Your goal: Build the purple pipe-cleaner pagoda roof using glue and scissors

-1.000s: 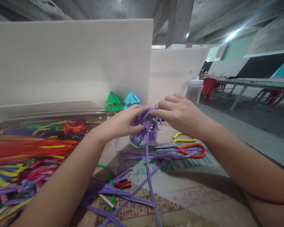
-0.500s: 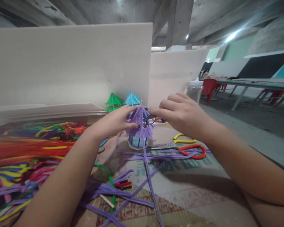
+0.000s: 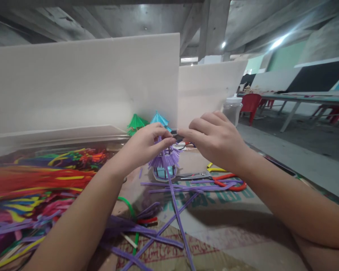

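A small tiered pavilion model (image 3: 163, 162) stands on the table, with purple pipe-cleaner roofs over a pale blue, dark-framed body. My left hand (image 3: 149, 145) is in front of its top, hiding the upper roof; its thumb and forefinger meet at the tip of a dark pointed tool (image 3: 177, 137). What they pinch there is too small to make out. My right hand (image 3: 214, 135) is closed on this tool, most of which its fingers cover. From the model a long purple pipe cleaner (image 3: 177, 214) runs down toward me.
Scissors with red and yellow handles (image 3: 197, 175) lie right of the model. Loose purple pipe cleaners (image 3: 135, 227) cover the front; colourful bundles (image 3: 45, 180) fill the left. Behind stand green (image 3: 137, 122) and blue roofed models (image 3: 159, 118), a clear bottle (image 3: 232, 109) and white boards (image 3: 87, 86).
My left hand has shifted right and up from the roof's side, its thumb and forefinger closing at the tool's tip. The upper purple roof, visible before, is now mostly covered.
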{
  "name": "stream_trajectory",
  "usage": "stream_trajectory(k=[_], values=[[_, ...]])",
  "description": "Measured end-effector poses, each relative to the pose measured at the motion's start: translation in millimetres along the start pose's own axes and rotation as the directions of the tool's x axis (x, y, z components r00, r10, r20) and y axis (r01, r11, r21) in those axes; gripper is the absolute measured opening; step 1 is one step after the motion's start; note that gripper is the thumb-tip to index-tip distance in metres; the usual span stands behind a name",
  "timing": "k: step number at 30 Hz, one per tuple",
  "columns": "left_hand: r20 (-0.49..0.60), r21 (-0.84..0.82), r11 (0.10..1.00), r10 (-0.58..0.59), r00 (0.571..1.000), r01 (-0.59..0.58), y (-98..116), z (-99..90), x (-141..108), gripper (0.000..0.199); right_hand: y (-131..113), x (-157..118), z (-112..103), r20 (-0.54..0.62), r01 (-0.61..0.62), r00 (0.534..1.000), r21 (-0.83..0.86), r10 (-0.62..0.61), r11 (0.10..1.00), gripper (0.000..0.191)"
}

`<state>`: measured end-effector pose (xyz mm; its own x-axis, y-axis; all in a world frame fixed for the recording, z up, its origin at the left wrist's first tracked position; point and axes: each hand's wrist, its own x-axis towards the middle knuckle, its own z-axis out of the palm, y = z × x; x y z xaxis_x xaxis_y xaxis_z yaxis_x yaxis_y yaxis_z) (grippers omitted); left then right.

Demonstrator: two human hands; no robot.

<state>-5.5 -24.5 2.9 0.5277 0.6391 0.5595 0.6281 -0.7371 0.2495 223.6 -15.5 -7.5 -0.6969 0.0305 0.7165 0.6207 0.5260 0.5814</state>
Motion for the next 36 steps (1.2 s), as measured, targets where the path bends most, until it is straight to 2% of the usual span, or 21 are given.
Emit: stream_trajectory(k=[4, 6, 8, 10, 13, 15, 16, 17, 19, 22, 24, 27, 31, 36], values=[[0.018, 0.024, 0.999, 0.039, 0.999, -0.039, 1.5, -1.5, 1.5, 0.031, -1.5, -0.3, 2.2, -0.01, -0.017, 1.0, -0.001, 0.017, 1.0, 0.019], [-0.02, 0.084, 0.996, -0.019, 1.0, 0.02, 1.9, -4.3, 1.4, 0.033, -0.5, -0.3, 2.9, -0.007, -0.022, 1.0, -0.01, 0.022, 1.0, 0.019], [-0.102, 0.152, 0.981, -0.102, 0.989, 0.117, -0.6, -8.1, 0.6, 0.033, 1.0, 0.1, 3.0, -0.008, -0.027, 1.0, -0.02, 0.026, 0.999, 0.018], [-0.207, 0.208, 0.951, -0.186, 0.961, 0.229, -7.9, -12.3, -0.6, 0.036, 2.8, 0.7, 2.4, -0.006, -0.035, 0.999, -0.026, 0.035, 0.999, 0.018], [-0.345, 0.245, 0.884, -0.305, 0.887, 0.399, -27.2, -17.2, -2.4, 0.048, 5.3, 1.7, 1.2, 0.002, -0.047, 0.999, -0.024, 0.047, 0.999, 0.019], [-0.413, 0.245, 0.863, -0.32, 0.853, 0.442, -41.5, -18.0, -2.7, 0.044, 6.2, 1.9, 0.8, 0.009, -0.046, 0.999, -0.015, 0.046, 0.999, 0.019], [-0.429, 0.231, 0.881, -0.288, 0.856, 0.412, -47.6, -17.7, -2.5, 0.036, 6.4, 1.9, 0.9, 0.011, -0.044, 0.999, -0.01, 0.044, 0.999, 0.02], [-0.423, 0.196, 0.907, -0.265, 0.867, 0.373, -52.3, -17.1, -2.2, 0.036, 6.3, 1.7, 1.2, 0.014, -0.043, 0.999, -0.004, 0.043, 0.999, 0.02], [-0.351, 0.098, 0.929, -0.302, 0.886, 0.356, -56.9, -15.4, -1.4, 0.044, 5.7, 1.2, 2.3, 0.023, -0.043, 0.999, -0.001, 0.043, 0.999, 0.021], [-0.144, -0.015, 0.921, -0.387, 0.911, 0.39, -54.6, -13.0, -0.8, 0.043, 4.7, 0.1, 4.5, 0.038, -0.046, 0.998, -0.011, 0.046, 0.999, 0.022], [-0.049, -0.033, 0.923, -0.385, 0.922, 0.383, -51.7, -10.9, -1.0, 0.047, 4.6, -0.6, 6.1, 0.051, -0.043, 0.998, -0.013, 0.044, 0.999, 0.022], [0.003, -0.021, 0.932, -0.361, 0.933, 0.361, -51.0, -5.8, -0.9, 0.051, 5.4, -1.3, 8.7, 0.058, -0.034, 0.998, -0.009, 0.034, 0.999, 0.021], [0.053, -0.047, 0.949, -0.308, 0.95, 0.311, -52.1, 1.0, 0.5, 0.043, 6.3, -2.1, 13.1, 0.068, -0.021, 0.997, 0.002, 0.021, 1.0, 0.021], [0.052, -0.093, 0.949, -0.298, 0.953, 0.302, -44.1, 1.3, 1.1, 0.037, 7.5, -3.9, 18.3, 0.062, 0.008, 0.998, -0.01, -0.007, 1.0, 0.022]])
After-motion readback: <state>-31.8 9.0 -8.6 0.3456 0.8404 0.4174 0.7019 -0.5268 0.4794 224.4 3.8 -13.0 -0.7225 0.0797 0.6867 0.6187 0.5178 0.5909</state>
